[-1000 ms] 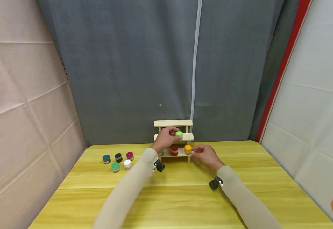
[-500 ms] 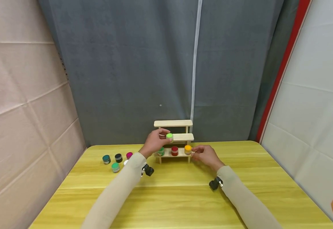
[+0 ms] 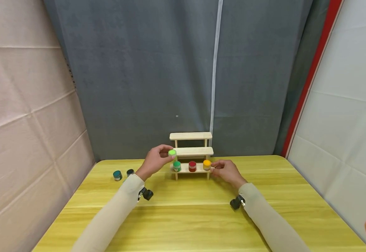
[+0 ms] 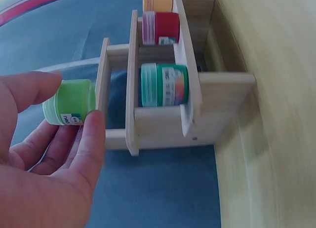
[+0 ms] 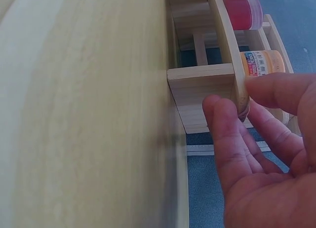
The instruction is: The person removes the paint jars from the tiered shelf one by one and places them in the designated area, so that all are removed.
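My left hand [image 3: 154, 161] pinches a light green paint jar [image 3: 172, 153] between thumb and fingers, at the left end of the middle step. The wooden three-step shelf [image 3: 190, 135] stands at the table's back. Green [image 3: 177, 166], red [image 3: 192, 166] and orange-yellow [image 3: 206, 165] paint jars stand in a row on its lowest step. With thumb above and fingers beneath, my right hand [image 3: 228, 171] holds the right end of that step, beside the orange-yellow jar [image 5: 264, 62]. The left wrist view shows the light green jar [image 4: 74, 102] apart from the other jars.
On the table's left side are a dark teal jar [image 3: 117, 175] and a black jar [image 3: 130, 172], the latter partly behind my left sleeve [image 3: 117, 206]. A grey curtain [image 3: 132, 77] hangs right behind the shelf and table.
My left hand has moved left with the light green jar, from over the middle step to the shelf's left end. Its arm now covers several loose jars. My right hand has stayed put.
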Motion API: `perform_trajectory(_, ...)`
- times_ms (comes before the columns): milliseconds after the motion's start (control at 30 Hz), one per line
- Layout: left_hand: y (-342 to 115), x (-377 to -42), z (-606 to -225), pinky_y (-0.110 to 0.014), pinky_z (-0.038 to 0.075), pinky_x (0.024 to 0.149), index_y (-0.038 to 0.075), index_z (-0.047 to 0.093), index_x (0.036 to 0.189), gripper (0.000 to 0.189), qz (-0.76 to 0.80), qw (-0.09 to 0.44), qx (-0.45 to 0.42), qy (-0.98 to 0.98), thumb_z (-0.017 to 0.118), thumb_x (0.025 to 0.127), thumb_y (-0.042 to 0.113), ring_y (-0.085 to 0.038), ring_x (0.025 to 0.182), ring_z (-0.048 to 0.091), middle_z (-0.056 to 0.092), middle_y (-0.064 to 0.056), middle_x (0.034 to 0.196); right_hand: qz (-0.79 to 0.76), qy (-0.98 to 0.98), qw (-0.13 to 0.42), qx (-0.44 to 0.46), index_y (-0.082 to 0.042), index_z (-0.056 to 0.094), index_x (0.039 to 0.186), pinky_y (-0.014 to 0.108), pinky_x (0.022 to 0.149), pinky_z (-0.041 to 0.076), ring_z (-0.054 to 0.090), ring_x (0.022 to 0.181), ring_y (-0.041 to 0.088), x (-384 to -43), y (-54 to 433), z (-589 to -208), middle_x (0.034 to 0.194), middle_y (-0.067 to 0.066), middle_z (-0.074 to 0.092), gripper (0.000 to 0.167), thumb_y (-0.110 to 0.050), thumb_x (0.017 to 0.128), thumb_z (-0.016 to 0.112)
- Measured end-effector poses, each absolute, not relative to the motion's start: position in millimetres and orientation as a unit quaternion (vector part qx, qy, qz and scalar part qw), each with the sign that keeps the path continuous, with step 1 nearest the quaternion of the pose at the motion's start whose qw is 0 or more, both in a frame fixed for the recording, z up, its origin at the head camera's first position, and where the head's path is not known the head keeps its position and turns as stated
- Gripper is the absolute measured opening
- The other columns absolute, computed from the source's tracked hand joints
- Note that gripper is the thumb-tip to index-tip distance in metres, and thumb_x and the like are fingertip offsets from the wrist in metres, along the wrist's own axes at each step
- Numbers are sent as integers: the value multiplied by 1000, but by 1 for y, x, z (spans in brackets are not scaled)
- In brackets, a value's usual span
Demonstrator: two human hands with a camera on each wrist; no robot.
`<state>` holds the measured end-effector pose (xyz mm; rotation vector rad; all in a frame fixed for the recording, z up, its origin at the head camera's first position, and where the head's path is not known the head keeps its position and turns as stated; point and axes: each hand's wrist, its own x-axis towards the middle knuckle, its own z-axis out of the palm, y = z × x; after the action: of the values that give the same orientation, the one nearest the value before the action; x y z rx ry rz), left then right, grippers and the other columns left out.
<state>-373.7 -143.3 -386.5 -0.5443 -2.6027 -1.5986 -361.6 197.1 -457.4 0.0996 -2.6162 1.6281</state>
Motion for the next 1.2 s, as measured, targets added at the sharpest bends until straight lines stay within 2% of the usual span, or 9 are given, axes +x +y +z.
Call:
perform_trajectory(300,-179,-367,-393,-43,59,99,17,65,141,48,-510,29,-157,-845,77,99,35,-27,127,64,67,-4,136,534,-844,22,33,-3,77,118,28,74,62,67,80,16,-364,196,-456,98,12,75,25,-13,95,80)
perform_trajectory(400,-191,-363,-395,-40,60,88,20,64,141,49,-517,20,-144,-844,78,98,39,-25,127,63,66,-3,139,539,-841,22,36,-2,77,117,28,74,62,68,78,16,-365,197,-456,96,11,75,25,-11,94,79)
perform_trajectory(533,-206,-357,-396,-47,57,70,23,63,139,44,-538,11,-136,-832,77,99,36,-23,91,64,67,-6,137,541,-840,23,33,-2,77,117,29,73,62,68,76,15,-365,197,-456,95,11,75,25,-12,94,80)
perform_trajectory(600,-214,-354,-398,-50,58,70,21,62,140,44,-548,9,-137,-825,76,100,33,-21,81,62,67,-10,136,540,-840,24,34,-1,76,118,30,73,62,68,76,15,-365,197,-457,96,12,75,26,-12,94,80)
perform_trajectory(633,-217,-353,-399,-52,60,74,19,62,140,44,-549,10,-136,-825,76,100,31,-22,77,63,67,-12,136,541,-840,24,34,-1,76,118,30,73,63,68,76,15,-365,198,-458,97,12,74,26,-13,94,80)
perform_trajectory(700,-224,-351,-402,-51,62,83,17,61,142,46,-547,11,-134,-826,76,100,30,-23,83,70,67,-14,136,542,-839,26,34,-1,76,118,30,73,63,68,77,15,-365,198,-458,98,13,74,27,-12,95,80)
perform_trajectory(767,-234,-349,-405,-49,61,91,16,60,143,49,-532,21,-131,-836,76,100,33,-25,103,73,66,-15,138,543,-838,28,36,0,76,119,30,73,63,68,77,15,-366,197,-459,99,13,74,27,-12,95,80)
perform_trajectory(933,-253,-347,-411,-47,56,103,14,61,144,53,-492,47,-124,-860,76,100,40,-33,133,62,65,-13,142,547,-835,31,37,1,75,119,27,72,62,68,79,15,-366,198,-459,101,14,73,26,-10,95,79)
perform_trajectory(1200,-277,-344,-416,-48,55,109,9,57,148,57,-480,59,-80,-872,75,101,35,-34,137,60,62,-14,147,552,-832,26,36,2,74,120,28,72,62,68,78,14,-367,198,-461,99,13,73,27,-12,96,79)
